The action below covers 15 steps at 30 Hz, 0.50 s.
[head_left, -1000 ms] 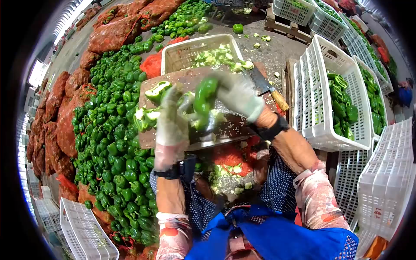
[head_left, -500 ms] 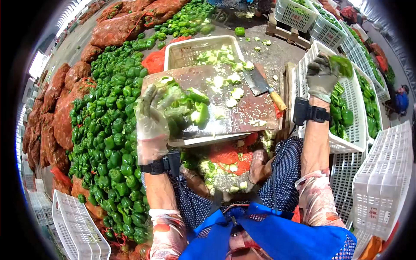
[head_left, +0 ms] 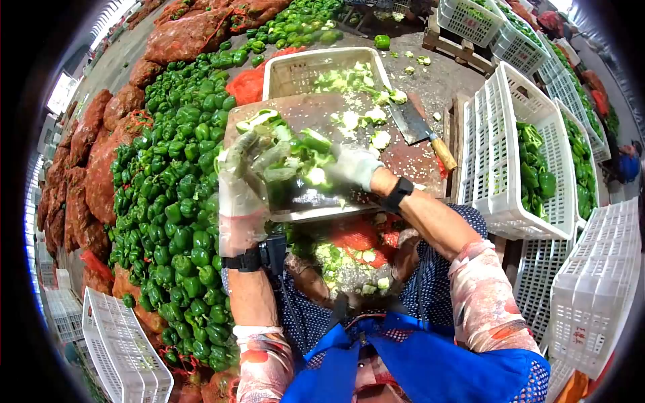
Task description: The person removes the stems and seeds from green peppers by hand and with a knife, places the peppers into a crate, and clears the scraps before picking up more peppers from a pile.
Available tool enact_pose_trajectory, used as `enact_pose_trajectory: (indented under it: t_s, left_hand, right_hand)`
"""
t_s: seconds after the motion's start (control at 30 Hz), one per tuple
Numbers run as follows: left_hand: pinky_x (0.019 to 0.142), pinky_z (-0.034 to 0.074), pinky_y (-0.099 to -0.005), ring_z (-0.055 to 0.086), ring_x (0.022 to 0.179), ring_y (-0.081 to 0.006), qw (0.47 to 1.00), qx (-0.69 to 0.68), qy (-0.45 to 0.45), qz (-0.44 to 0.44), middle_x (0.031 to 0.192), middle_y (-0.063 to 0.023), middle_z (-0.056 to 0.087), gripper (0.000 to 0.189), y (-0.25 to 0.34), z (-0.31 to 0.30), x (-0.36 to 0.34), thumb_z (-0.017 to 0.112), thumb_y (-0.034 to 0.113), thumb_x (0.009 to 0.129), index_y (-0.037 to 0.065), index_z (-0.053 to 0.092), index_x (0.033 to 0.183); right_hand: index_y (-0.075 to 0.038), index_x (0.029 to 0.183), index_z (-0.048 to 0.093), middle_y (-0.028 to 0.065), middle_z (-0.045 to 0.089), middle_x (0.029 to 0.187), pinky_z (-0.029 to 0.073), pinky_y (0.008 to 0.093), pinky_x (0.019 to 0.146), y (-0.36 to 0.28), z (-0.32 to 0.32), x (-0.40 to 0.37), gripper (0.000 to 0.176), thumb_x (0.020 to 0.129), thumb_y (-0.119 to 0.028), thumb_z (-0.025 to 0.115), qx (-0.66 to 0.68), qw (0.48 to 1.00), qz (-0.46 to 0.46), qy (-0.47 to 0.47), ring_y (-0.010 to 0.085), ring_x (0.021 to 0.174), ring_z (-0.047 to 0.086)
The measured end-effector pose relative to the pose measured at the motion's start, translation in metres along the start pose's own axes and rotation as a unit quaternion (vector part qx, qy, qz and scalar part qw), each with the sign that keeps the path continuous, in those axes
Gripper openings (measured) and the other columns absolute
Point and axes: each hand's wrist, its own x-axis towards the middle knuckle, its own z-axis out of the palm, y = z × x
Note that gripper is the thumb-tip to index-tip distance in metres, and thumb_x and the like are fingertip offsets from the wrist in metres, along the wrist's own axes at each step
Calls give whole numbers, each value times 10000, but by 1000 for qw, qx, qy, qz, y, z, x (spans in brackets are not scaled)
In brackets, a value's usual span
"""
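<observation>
On the wooden cutting board (head_left: pixel 299 111), a pile of cut green peppers (head_left: pixel 316 144) lies by its left half. My left hand (head_left: pixel 243 178), in a thin translucent glove, has its fingers curled around pieces at the left of this pile. My right hand (head_left: pixel 356 166), gloved and smeared by motion, reaches the pile's right side; its fingers are hidden among the peppers. Pale pepper cores (head_left: pixel 379 139) and loose seeds are scattered over the board's right part. A cleaver (head_left: pixel 411 124) with a wooden handle rests at the board's right edge.
Behind the board stands a white crate (head_left: pixel 285 70) with pepper cores. At left is a large heap of whole green peppers (head_left: pixel 178 201), backed by full red mesh sacks (head_left: pixel 84 174). White crates (head_left: pixel 494 148) with peppers stand at right. Scraps (head_left: pixel 336 265) litter the floor between my feet.
My right hand has swung from the right crate back left to the board; the pepper piece it held over the crate is gone from there. My left hand stays at the pile.
</observation>
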Motion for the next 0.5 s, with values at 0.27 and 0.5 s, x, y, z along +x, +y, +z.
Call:
enact_pose_trajectory:
  t_s: [0.27,0.5]
  left_hand:
    - [777,565,-413,553,1053,-286,997,-19,-54,-58,1241,-152,460,579,-19,23,2,592,433,897,21,482,1288]
    - [873,540,-403,609,1030,-237,969,-213,-29,-119,1171,-83,591,433,-50,41,-10,578,364,932,88,491,1255]
  right_hand:
    - [64,1162,557,56,602,766,476,278,524,21,-46,-31,411,848,-201,550,314,940,-123,52,117,578,560]
    - [-37,1194,539,180,628,1070,504,385,828,-10,-56,-63,428,875,-313,615,133,923,-278,230,328,953,633]
